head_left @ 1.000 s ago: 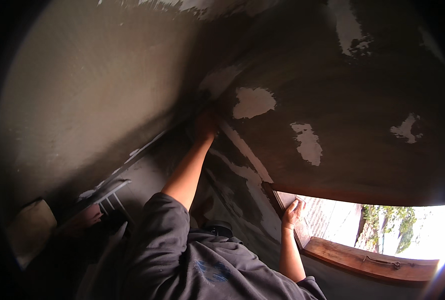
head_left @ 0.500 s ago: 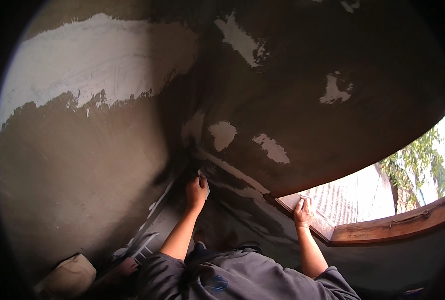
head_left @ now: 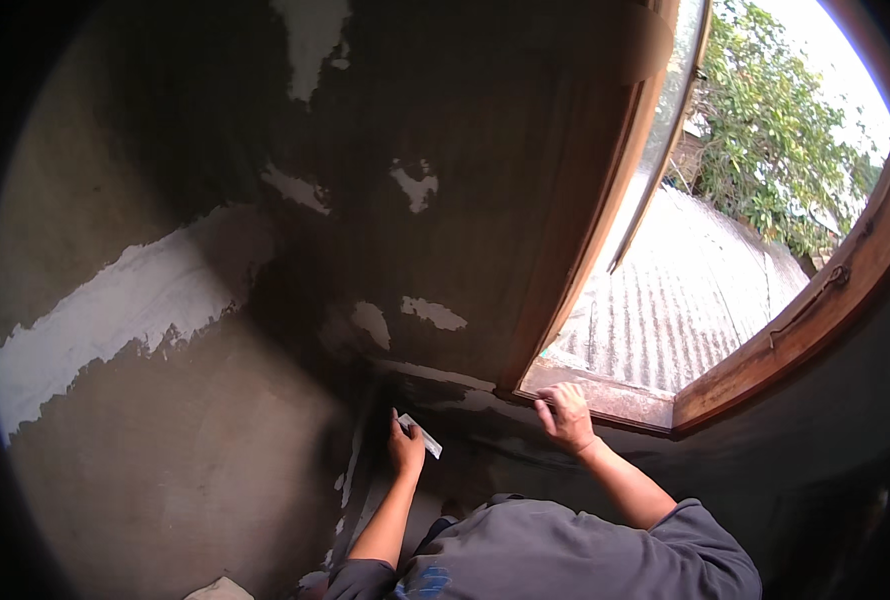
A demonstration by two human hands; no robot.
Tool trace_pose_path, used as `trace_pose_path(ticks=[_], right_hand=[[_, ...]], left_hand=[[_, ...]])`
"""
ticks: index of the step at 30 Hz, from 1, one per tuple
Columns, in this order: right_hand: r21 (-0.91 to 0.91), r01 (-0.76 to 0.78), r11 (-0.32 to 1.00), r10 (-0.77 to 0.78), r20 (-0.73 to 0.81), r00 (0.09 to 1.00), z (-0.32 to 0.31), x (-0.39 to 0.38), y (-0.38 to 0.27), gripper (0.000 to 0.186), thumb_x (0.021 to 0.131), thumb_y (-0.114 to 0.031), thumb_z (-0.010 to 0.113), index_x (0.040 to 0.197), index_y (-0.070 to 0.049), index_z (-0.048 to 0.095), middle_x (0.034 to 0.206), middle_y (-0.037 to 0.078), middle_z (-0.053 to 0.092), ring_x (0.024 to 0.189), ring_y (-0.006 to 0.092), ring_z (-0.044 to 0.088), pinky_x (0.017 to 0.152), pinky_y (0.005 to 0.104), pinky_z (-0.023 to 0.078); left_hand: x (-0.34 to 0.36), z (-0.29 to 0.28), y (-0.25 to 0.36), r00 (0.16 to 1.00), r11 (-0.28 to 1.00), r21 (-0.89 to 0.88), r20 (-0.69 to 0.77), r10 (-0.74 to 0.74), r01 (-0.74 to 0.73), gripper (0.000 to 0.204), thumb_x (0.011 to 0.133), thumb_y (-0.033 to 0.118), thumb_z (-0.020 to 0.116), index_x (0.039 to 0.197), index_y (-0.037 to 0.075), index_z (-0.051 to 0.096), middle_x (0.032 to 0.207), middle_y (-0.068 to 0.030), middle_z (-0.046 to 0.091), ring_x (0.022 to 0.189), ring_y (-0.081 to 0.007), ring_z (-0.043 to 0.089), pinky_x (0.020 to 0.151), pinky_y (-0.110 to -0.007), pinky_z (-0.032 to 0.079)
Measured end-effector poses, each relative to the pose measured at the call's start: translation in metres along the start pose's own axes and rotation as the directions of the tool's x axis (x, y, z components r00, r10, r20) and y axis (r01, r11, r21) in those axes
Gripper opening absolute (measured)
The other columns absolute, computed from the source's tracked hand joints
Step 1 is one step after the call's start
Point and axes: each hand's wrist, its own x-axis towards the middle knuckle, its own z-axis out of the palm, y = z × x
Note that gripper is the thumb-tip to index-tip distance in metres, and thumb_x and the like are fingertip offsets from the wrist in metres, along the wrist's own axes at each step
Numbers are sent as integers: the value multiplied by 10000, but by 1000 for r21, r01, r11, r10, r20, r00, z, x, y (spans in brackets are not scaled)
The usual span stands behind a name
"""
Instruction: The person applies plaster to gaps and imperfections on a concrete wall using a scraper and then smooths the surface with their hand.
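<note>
My left hand [head_left: 406,446] is closed on a flat metal plastering blade [head_left: 421,437] with pale smears, low beside the grey wall corner. My right hand [head_left: 567,415] rests at the near left end of the weathered window sill [head_left: 615,397], its bent fingers apart and holding nothing. Streaks and patches of white filler [head_left: 125,310] mark the dark grey wall [head_left: 145,450], some running along the corner near my left hand.
An open window with a wooden frame [head_left: 793,330] and glazed sash [head_left: 665,120] takes up the right side. Outside are a corrugated roof [head_left: 680,290] and a leafy tree [head_left: 765,130]. A pale object [head_left: 220,590] peeks in at the bottom left.
The view has swung, showing much more of the window. My left hand has come lower with the blade. My right hand's fingers have loosened at the sill.
</note>
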Motion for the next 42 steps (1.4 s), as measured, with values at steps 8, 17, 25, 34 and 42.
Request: trace_pose_path(ticks=[8, 17, 25, 34, 42], right_hand=[[285, 165, 944, -280, 426, 860, 30, 22, -61, 676, 917, -488, 616, 1323, 37, 489, 1169, 241, 551, 1078, 385, 583, 953, 443, 489], [197, 323, 926, -375, 370, 850, 41, 17, -83, 244, 879, -149, 576, 1070, 0, 603, 1003, 153, 618, 936, 299, 638, 723, 378, 567], [157, 314, 936, -349, 310, 885, 9, 51, -83, 124, 914, -115, 532, 991, -21, 554, 886, 139, 621, 852, 302, 662, 683, 385, 560], [-50, 337, 940, -329, 126, 936, -126, 170, -150, 175, 867, -34, 557, 1015, 5, 472, 794, 191, 611, 664, 360, 661, 540, 446, 523], [-440, 453, 776, -481, 52, 875, -138, 285, -232, 264, 904, -94, 560, 1121, 46, 509, 675, 174, 644, 606, 329, 680, 502, 411, 535]], left_hand=[[-18, 39, 46, 993, 986, -170, 111, 24, -5, 468, 931, 177, 619, 1341, -27, 524, 1171, -255, 660, 1059, -335, 664, 920, -394, 514], [-53, 20, 62, 989, 899, -414, 33, -143, 144, 393, 942, 139, 657, 1263, -48, 527, 1093, -172, 663, 950, -211, 657, 846, -340, 529], [-50, -20, 111, 1000, 800, -600, -23, -7, -8, 339, 1048, 237, 517, 1253, -29, 469, 879, -91, 649, 777, -152, 652, 682, -281, 556], [-18, -32, 30, 994, 683, -725, 14, -108, 85, 188, 1040, 132, 504, 1169, 1, 541, 750, -79, 640, 639, -129, 619, 581, -249, 525], [-22, -36, -50, 966, 715, -658, 76, -249, 236, 137, 1021, 133, 521, 1052, 22, 596, 695, -69, 649, 573, -118, 618, 516, -248, 511]])
